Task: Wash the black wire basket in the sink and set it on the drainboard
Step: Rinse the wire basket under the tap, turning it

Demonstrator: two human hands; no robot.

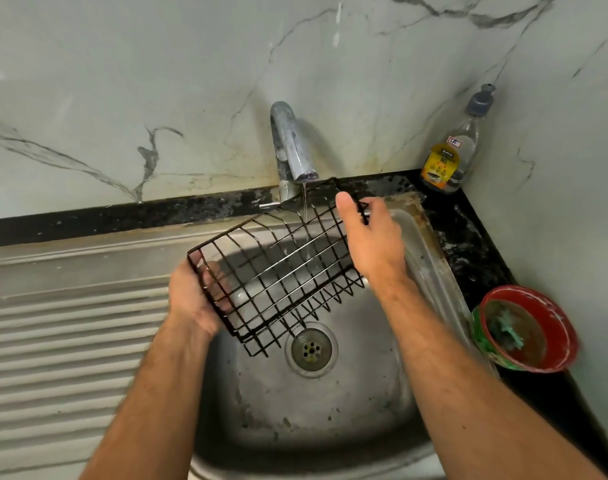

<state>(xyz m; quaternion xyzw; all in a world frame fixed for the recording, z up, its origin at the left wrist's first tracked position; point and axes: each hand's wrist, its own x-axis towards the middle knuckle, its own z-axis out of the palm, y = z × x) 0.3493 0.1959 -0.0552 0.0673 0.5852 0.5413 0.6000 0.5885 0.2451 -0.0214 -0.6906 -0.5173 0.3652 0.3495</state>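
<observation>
The black wire basket [278, 271] hangs tilted over the steel sink [330, 427], its far end under the tap [290, 147]. A thin stream of water runs from the tap onto the wires. My left hand [191, 299] grips the basket's near left end, fingers curled through the wire. My right hand [368, 237] holds the far right corner, thumb up along the rim. The ribbed drainboard [63, 341] lies left of the bowl.
A dish-soap bottle [451, 150] stands in the back right corner on the black counter. A red bowl [527, 327] holding a green scrubber sits on the counter right of the sink. The drain [311, 348] lies below the basket. Marble wall behind.
</observation>
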